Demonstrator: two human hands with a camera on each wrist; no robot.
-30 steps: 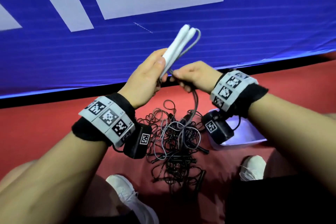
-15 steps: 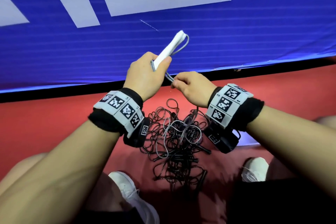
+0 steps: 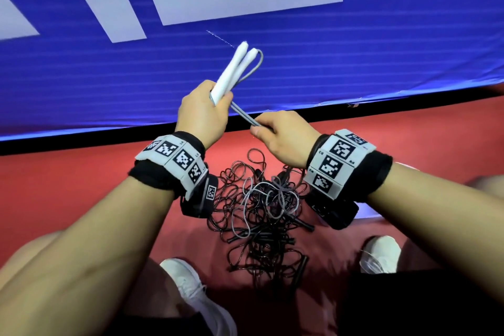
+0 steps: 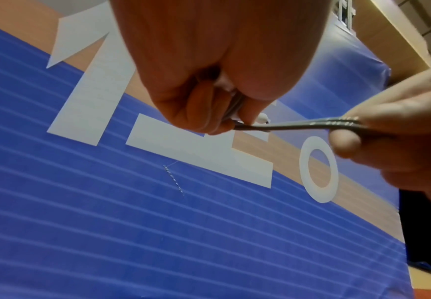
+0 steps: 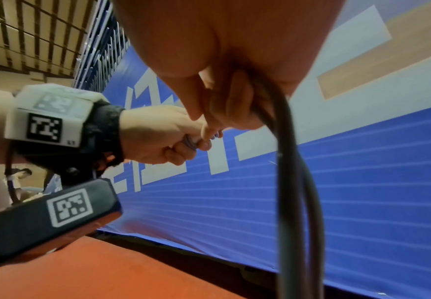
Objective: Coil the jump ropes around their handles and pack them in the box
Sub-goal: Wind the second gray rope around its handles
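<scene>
My left hand (image 3: 204,112) grips the lower ends of two white jump-rope handles (image 3: 234,71) held side by side, their tips pointing up and away. A grey rope (image 3: 242,114) loops from the handle tips and runs taut from my left fist to my right hand (image 3: 278,132), which pinches a doubled strand. In the left wrist view the grey rope (image 4: 299,126) stretches between the two hands. In the right wrist view the grey rope (image 5: 293,182) hangs down from my right fist. A tangle of black jump ropes (image 3: 261,213) with black handles lies on the red floor below.
A blue padded mat (image 3: 272,49) with white lettering stands upright just ahead, its black base along the red floor (image 3: 68,185). My white shoes (image 3: 191,289) sit either side of the tangle. A pale flat object (image 3: 365,214) lies partly hidden under my right wrist.
Both hands have shifted slightly apart, drawing the grey rope taut between them. The white handles have turned, so both tips now show side by side.
</scene>
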